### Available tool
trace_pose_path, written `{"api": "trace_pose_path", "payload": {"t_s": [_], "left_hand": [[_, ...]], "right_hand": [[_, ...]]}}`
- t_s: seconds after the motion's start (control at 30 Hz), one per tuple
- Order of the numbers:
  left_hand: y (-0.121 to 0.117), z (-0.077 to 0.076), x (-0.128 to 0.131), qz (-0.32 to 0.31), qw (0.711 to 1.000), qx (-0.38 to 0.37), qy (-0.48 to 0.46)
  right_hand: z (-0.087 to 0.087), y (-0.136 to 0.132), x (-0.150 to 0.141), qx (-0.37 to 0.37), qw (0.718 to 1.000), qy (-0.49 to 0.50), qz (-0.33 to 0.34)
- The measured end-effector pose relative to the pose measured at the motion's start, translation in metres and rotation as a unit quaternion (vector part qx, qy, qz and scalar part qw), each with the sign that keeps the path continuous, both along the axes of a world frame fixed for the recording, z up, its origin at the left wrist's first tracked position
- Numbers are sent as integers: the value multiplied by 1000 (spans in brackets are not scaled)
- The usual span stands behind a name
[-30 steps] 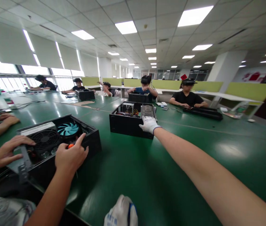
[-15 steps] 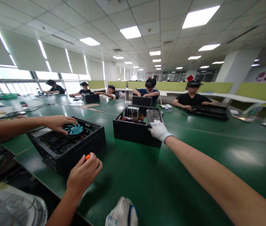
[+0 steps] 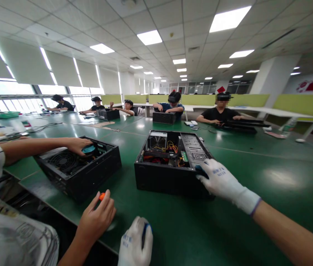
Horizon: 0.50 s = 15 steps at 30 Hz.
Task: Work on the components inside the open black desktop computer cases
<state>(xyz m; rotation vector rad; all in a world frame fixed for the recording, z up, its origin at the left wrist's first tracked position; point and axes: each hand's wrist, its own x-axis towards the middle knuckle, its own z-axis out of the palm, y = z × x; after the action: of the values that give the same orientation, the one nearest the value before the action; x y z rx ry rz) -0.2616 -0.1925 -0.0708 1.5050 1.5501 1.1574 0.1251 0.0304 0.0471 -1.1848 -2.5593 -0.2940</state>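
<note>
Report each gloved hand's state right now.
Left hand: partly curled; whether it holds anything cannot be told.
Right hand: gripping the open computer case by its edge.

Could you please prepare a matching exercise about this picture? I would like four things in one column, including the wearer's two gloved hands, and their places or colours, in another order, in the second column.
Column 1
1. right hand
2. table
3. left hand
4. fan

Column 2
A. near the bottom edge of the picture, apart from the computer case
B. green
C. partly covered by a co-worker's hand
D. at the near right corner of the computer case

Right pairs: 1-D, 2-B, 3-A, 4-C
</note>
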Motion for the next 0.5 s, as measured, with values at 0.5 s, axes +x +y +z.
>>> {"api": "trace_pose_path", "payload": {"t_s": [0.5], "left_hand": [[-3, 25, 19, 84, 842, 227, 482]], "right_hand": [[-20, -115, 110, 95, 992, 60, 59]]}}
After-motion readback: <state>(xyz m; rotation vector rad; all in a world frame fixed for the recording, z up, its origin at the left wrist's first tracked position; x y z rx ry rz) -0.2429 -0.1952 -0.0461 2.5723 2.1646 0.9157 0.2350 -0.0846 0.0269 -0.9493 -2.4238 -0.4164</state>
